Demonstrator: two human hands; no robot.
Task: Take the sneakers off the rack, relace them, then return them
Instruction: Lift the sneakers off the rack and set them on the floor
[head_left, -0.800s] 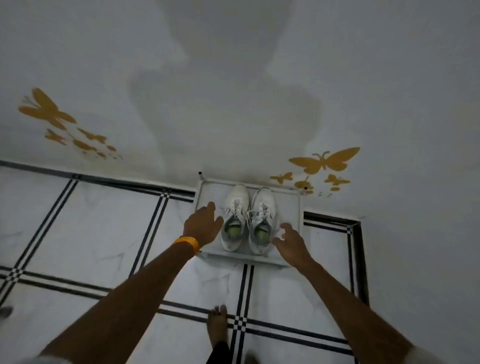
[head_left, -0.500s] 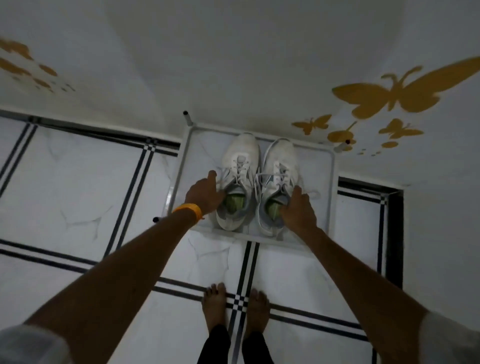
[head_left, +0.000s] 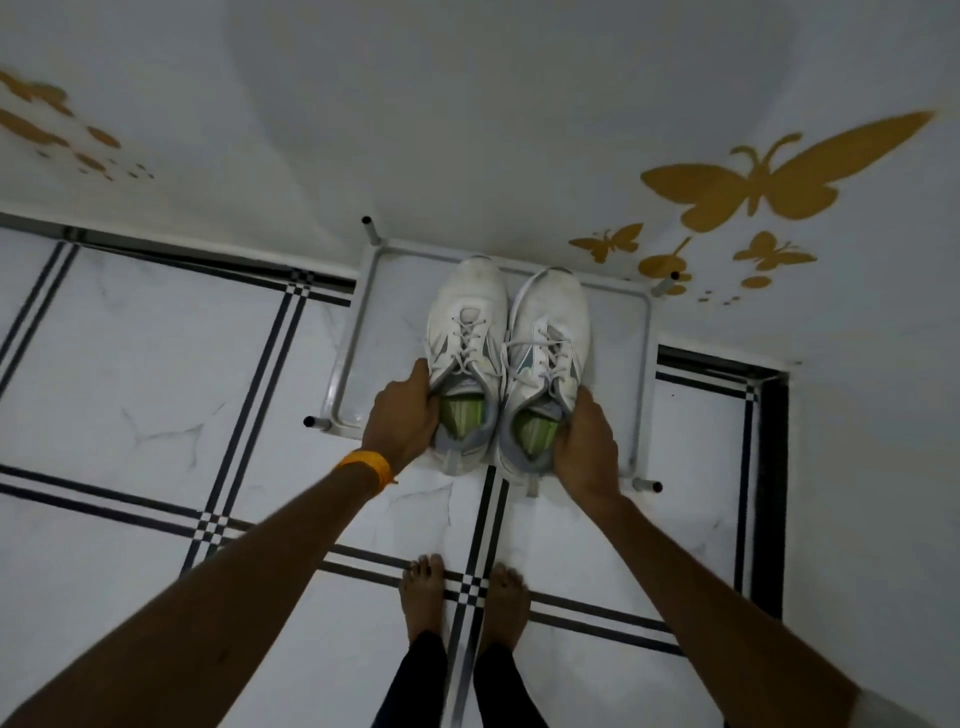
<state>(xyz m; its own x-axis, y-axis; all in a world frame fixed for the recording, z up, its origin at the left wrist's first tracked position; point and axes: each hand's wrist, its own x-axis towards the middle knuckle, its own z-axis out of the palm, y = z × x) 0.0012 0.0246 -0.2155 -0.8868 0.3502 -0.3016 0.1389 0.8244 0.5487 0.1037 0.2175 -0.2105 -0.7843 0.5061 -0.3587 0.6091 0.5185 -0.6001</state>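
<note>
Since half a second earlier, both hands have been pushed deeper onto the heels of the pair, and the heels are now seen drawn past the front rail of the rack. Fingers of the left hand are clenched around the collar of the left sneaker, with some tucked into the green-lined opening. The right hand is wrapped in the same way around the heel of the right sneaker, its fingertips hidden inside the shoe. An orange wristband is worn on the left wrist. Both white sneakers are laced, set side by side and touching, toes toward the wall. They are seen over the white metal rack, which is stood against a wall decorated with golden butterfly stickers. Bare feet are planted on the marble floor, crossed by black stripes, just in front of the rack.
</note>
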